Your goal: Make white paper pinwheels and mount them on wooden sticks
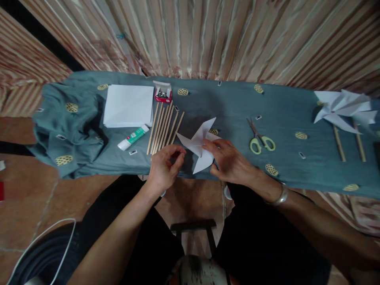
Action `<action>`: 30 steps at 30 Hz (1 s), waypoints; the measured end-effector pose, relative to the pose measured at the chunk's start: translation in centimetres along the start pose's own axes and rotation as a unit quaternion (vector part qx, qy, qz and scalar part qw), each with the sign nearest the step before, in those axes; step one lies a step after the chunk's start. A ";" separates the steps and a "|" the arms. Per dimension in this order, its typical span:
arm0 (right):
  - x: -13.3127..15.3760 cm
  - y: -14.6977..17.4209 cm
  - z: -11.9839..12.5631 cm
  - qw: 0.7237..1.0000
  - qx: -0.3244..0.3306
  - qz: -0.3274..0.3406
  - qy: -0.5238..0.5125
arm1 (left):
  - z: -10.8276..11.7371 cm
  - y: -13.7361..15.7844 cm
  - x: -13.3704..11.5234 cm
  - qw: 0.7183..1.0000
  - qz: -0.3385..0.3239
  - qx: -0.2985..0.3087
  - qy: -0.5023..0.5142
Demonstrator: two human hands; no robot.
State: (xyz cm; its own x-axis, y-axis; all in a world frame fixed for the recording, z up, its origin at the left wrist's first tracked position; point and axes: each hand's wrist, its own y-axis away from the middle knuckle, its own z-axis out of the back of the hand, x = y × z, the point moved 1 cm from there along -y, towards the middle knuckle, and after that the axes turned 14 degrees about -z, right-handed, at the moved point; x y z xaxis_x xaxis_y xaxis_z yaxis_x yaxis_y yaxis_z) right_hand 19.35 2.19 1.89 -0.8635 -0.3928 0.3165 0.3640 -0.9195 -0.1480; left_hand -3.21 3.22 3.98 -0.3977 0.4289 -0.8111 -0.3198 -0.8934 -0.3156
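Note:
A white paper pinwheel (pixel 196 143) with folded blades is near the front edge of the cloth-covered table. My right hand (pixel 227 158) has its fingers on the pinwheel's middle and grips it there. Just left of the blades, my left hand (pixel 168 166) is closed in a pinch; whatever is between thumb and forefinger is too small to make out. Several thin wooden sticks (pixel 162 128) lie side by side beyond my left hand. Scissors (pixel 259 138) with pale green handles rest to the right of the pinwheel, blades pointing away and slightly apart.
A stack of white paper (pixel 129 106) lies at the back left, with a glue tube (pixel 133 137) before it. Beside the stack stands an open red box (pixel 163 93) of small metal pieces. Finished paper pinwheels (pixel 334 113) on sticks lie far right. A striped curtain (pixel 190 39) hangs behind.

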 end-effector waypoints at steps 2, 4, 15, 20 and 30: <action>-0.1 -0.3 -0.6 1.000 -0.022 -0.001 0.006 | -0.4 0.1 0.1 0.999 0.024 -0.002 0.034; -0.3 -0.7 -1.2 0.999 -0.045 -0.009 0.007 | -1.1 0.3 0.3 0.993 0.066 -0.011 0.098; -1.0 -1.4 -2.6 0.992 -0.090 -0.074 -0.055 | -3.4 1.5 -1.7 0.762 0.341 -0.171 0.523; -0.7 -1.3 -2.1 0.985 -0.124 -0.084 -0.089 | -4.0 0.2 -2.6 0.731 0.374 -0.134 0.555; 0.2 -0.5 -0.8 0.986 -0.155 -0.045 -0.046 | -5.5 -2.0 -2.9 0.757 0.308 -0.111 0.565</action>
State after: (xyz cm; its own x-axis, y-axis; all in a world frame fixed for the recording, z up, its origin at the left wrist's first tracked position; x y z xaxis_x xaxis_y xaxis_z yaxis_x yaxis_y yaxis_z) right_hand 18.76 2.57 1.25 -0.8463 -0.3230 0.4236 0.1510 -0.9080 -0.3909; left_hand 3.29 2.99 4.27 0.6181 -0.3553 -0.7012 -0.1703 -0.9314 0.3218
